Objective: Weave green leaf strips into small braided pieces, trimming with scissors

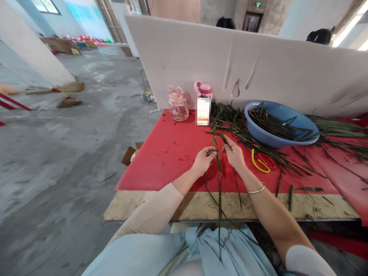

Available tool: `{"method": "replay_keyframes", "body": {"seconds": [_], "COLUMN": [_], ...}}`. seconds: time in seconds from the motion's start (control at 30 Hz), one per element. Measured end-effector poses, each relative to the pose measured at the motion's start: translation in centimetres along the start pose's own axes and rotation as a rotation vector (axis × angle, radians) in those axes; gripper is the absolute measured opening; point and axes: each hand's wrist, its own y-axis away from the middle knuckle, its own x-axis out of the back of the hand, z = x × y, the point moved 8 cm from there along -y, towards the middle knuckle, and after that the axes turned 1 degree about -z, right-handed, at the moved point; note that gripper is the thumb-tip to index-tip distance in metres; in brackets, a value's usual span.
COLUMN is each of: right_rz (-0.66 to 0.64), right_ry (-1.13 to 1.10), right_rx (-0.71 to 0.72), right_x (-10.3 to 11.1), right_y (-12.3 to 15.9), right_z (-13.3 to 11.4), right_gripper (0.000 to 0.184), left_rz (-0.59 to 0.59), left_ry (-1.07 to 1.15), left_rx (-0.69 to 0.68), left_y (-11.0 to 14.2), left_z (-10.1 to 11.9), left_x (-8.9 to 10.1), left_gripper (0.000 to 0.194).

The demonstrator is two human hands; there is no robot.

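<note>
My left hand [204, 160] pinches long green leaf strips [220, 191] between thumb and fingertips, where they cross in a small folded piece. A thin loop stands up just above those fingertips. My right hand [234, 154] grips a wider folded leaf strip [221, 136] that arches across from the same piece. Loose strip ends hang down over the table's front edge onto the light blue apron [227, 249]. To the right of my right hand lie scissors with yellow and red handles [261, 167], their blades hidden among the leaves.
A blue basin [281, 142] of leaf strips stands at the back right, with cut leaves [230, 115] heaped around it. Behind my hands are a pink-lidded bottle [178, 111] and another pink-capped container [205, 90]. A white board [201, 57] rises along the back of the red-covered table [149, 168].
</note>
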Motion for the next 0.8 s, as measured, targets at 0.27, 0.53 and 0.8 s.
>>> {"method": "replay_keyframes", "body": {"seconds": [0.27, 0.53, 0.8], "right_rz": [0.052, -0.011, -0.05], "right_ry": [0.285, -0.417, -0.755], "right_rx": [0.167, -0.302, -0.563], "right_x": [-1.0, -2.0, -3.0], "right_y": [1.4, 1.1, 1.5], "right_z": [-2.3, 2.0, 2.6], "right_gripper": [0.016, 0.025, 0.038], "left_rz": [-0.024, -0.06, -0.074], "left_ry": [0.014, 0.023, -0.022], "left_rx": [-0.055, -0.035, 0.047], "left_y": [-0.1, 0.1, 0.8], "left_z": [0.2, 0.3, 0.4], "left_x": [-0.2, -0.6, -1.0], "left_gripper": [0.029, 0.032, 0.033]}}
